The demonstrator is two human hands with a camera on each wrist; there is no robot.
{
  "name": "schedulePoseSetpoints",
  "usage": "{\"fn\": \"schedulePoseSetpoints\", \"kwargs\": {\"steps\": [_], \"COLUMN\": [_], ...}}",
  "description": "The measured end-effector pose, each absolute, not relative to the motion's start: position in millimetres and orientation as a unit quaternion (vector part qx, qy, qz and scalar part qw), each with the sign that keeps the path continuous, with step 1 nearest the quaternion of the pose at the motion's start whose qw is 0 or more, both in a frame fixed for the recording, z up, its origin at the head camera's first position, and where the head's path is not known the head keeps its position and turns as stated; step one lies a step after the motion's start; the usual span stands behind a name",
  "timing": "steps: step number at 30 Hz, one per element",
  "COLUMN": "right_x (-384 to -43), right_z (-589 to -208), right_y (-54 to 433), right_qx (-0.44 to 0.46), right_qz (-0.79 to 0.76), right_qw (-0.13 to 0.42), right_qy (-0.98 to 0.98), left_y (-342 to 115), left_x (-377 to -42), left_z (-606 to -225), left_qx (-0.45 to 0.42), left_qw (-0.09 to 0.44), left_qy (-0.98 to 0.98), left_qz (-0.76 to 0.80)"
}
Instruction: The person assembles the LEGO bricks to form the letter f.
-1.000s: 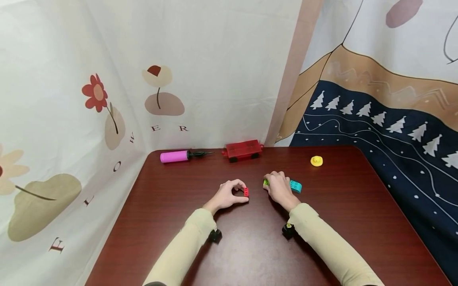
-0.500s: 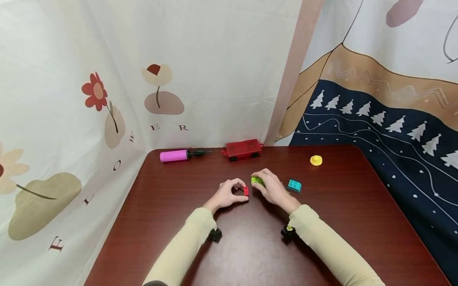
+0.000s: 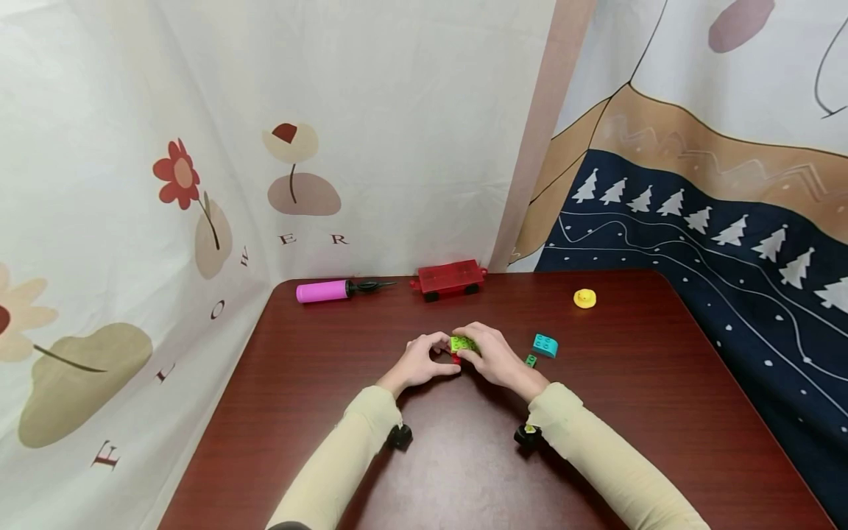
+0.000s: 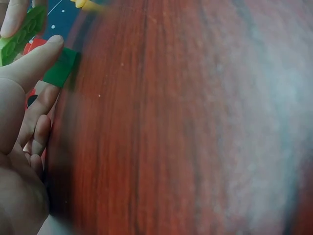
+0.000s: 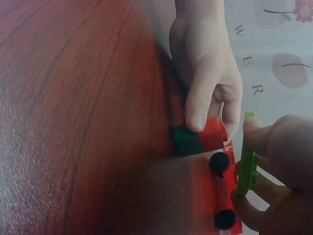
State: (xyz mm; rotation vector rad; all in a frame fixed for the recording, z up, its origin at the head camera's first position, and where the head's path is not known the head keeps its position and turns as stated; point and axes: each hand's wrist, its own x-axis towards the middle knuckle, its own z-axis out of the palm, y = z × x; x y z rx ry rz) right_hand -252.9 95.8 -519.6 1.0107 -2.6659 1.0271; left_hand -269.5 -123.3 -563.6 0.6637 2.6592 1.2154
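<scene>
My left hand [image 3: 419,361] holds a small stack, a red toy brick [image 5: 212,133] on a dark green brick [image 5: 187,141], between thumb and fingers. The stack's lower end stands close to the table. My right hand [image 3: 495,357] pinches a flat lime green brick [image 5: 248,161] by its edges, studs facing up. This flat brick hangs just above the studs of the red brick, with a narrow gap between them in the right wrist view. From the head view it covers part of the red brick. The left wrist view catches the lime green brick [image 4: 23,34] only at its edge.
Right of the hands lie a teal brick [image 3: 545,345] and a small green brick [image 3: 531,361]. Along the back of the table [image 3: 457,471] are a pink pump [image 3: 322,291], a red toy wagon [image 3: 450,278] and a yellow rubber duck [image 3: 585,298]. Printed cloth hangs behind.
My right hand has carried the lime green brick leftward from beside the teal brick to over the red brick, uncovering the small green brick. The left hand has stayed in place.
</scene>
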Motion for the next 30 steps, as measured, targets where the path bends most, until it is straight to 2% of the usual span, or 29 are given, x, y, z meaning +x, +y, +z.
{"fn": "schedulePoseSetpoints", "kwargs": {"steps": [6, 16, 25, 30], "right_x": [-253, -251, -254, -254], "right_z": [-522, -530, -527, -527], "right_y": [93, 90, 85, 85], "right_qx": [0.335, 0.327, 0.296, 0.28], "right_qz": [0.332, 0.335, 0.353, 0.355], "right_qw": [0.034, 0.052, 0.017, 0.019], "right_qy": [-0.881, -0.882, -0.887, -0.892], "left_y": [-123, -122, -122, -122], "left_x": [-271, -271, -269, -268], "left_z": [-564, -564, -563, -564], "left_qx": [0.213, 0.211, 0.215, 0.216], "left_qw": [0.071, 0.072, 0.064, 0.062], "left_qy": [0.891, 0.891, 0.893, 0.892], "left_qz": [0.395, 0.396, 0.39, 0.393]}}
